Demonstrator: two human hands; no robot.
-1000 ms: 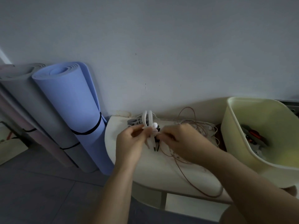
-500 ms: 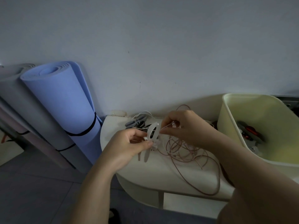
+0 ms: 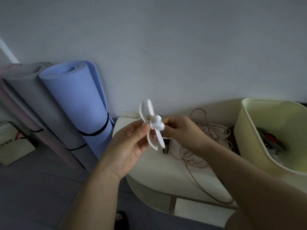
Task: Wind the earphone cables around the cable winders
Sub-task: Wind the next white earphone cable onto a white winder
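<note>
- The left hand (image 3: pixel 127 150) is in the middle of the frame, palm facing the camera.
- Its fingers (image 3: pixel 141 128) are curled and pinch a white winder (image 3: pixel 159 138) from the left side.
- The winder is held up in the air, above the left end of the table (image 3: pixel 159 176). It does not touch the table.
- The winder has long thin flaps that stick up and down from its middle.
- The right hand (image 3: pixel 182 131) is just to the right of the winder.
- Its fingers (image 3: pixel 167 128) are together and pinch a small white earbud (image 3: pixel 157 124) at the middle of the winder.
- A pile of thin pink-brown cable (image 3: pixel 214 131) lies loose on the table, behind and under the right hand. One long loop of it runs down toward the near edge of the table.
- I cannot tell if any cable is around the winder.
- A small black thing (image 3: pixel 165 151) lies on the table just below the winder.
- A pale yellow bin (image 3: pixel 245 133) stands at the right of the frame, next to the cable pile. Something red (image 3: pixel 270 137) lies inside it.
- At the left, a rolled blue mat (image 3: pixel 78 103), a grey mat (image 3: pixel 31 100) and a pink mat (image 3: pixel 8 97) lean on the wall.
- The blue mat is right beside the table.
</note>
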